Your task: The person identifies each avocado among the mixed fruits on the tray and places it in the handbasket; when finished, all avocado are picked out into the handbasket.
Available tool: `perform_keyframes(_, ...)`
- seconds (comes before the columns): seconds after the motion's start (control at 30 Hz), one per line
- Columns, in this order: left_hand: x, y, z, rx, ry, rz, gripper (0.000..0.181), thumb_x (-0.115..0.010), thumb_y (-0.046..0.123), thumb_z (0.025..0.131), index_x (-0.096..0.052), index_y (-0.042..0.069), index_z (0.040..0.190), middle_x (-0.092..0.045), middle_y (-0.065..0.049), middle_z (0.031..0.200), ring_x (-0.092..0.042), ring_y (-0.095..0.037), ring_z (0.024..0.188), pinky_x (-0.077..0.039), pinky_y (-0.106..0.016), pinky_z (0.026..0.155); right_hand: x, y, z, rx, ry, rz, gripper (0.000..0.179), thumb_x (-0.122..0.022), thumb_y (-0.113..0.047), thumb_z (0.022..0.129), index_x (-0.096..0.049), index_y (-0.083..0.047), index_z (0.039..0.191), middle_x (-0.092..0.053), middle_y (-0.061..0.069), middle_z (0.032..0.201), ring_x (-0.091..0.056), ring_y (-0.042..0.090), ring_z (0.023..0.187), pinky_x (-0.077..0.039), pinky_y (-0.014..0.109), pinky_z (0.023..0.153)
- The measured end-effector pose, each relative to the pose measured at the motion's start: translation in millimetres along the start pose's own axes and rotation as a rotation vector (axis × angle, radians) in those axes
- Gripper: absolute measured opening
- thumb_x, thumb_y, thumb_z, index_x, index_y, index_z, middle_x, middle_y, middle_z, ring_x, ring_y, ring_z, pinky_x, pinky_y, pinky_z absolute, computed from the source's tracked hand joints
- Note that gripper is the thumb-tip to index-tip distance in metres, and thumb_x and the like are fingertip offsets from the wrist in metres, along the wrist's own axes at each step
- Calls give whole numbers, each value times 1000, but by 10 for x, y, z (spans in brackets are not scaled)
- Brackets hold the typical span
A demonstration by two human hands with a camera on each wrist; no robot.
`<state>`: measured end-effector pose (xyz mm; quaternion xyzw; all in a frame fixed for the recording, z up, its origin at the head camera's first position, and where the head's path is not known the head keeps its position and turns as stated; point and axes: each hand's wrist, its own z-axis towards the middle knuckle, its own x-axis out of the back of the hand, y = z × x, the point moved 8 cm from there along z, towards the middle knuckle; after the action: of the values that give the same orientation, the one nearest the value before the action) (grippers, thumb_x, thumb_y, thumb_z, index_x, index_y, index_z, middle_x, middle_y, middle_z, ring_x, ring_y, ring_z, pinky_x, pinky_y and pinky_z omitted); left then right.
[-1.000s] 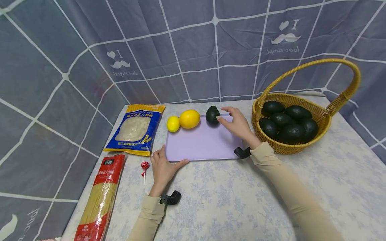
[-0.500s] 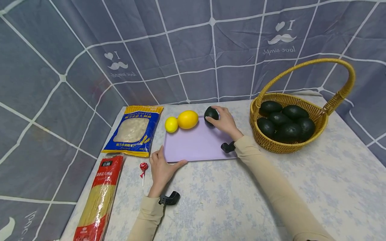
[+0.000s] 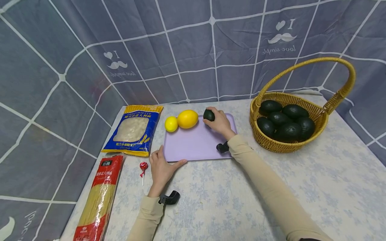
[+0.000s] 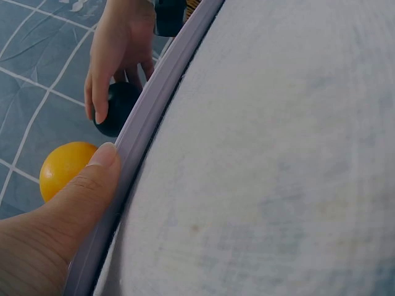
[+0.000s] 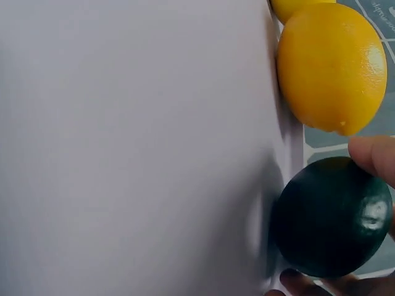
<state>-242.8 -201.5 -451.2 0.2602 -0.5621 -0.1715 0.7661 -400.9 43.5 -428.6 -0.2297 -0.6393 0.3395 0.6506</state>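
Note:
My right hand point(image 3: 219, 123) grips a dark green avocado point(image 3: 208, 115) at the far edge of the lilac tray point(image 3: 193, 147). In the right wrist view, a thumb and fingertips lie around the avocado point(image 5: 333, 216); part of the hand is out of frame. My left hand point(image 3: 162, 167) rests at the tray's near left corner, thumb and fingers spread; in the left wrist view its thumb point(image 4: 86, 197) touches the rim. Left of the avocado, a large orange-yellow, lemon-shaped fruit point(image 3: 188, 119) sits beside a smaller yellow fruit point(image 3: 171, 124).
A wicker basket point(image 3: 271, 146) with a tall handle holds several avocados point(image 3: 278, 118) at right. On the left lie a blue-and-yellow orecchiette bag point(image 3: 132, 130), a red spaghetti packet point(image 3: 99, 197) and a red lollipop point(image 3: 143, 167). A grey checked cloth point(image 3: 193, 50) hangs behind the table.
My right hand has moved left and its fingers have come round the avocado, which now lies slightly further left and is tilted. The left hand has stayed at the tray corner.

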Motion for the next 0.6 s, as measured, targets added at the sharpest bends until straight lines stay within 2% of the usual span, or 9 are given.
perform_keyframes(0.13, 2, -7, 4, 0, 1, 0, 114, -87, 51, 58, -36, -7, 141, -38, -27, 118, -33, -38, 109, -34, -48, 86, -2, 3, -19, 28, -22, 6, 57, -68, -34, 86, -47, -24, 138, -45, 24, 128, -50, 37, 106, -43, 50, 84)
perform_keyframes(0.4, 38, -17, 5, 16, 5, 15, 114, -87, 52, 57, -36, -6, 141, -39, -27, 119, -34, -38, 108, -34, -47, 85, 2, -21, -129, 69, -148, -12, 54, -67, -32, 88, -48, -20, 137, -38, 27, 128, -49, 39, 105, -40, 52, 88)
perform_keyframes(0.6, 16, 10, 1, 7, -7, 3, 114, -87, 52, 58, -35, -7, 142, -39, -28, 120, -33, -39, 109, -33, -48, 86, 47, -23, -252, 97, -173, -42, 54, -68, -31, 86, -51, -19, 136, -40, 27, 125, -49, 37, 105, -40, 51, 89)
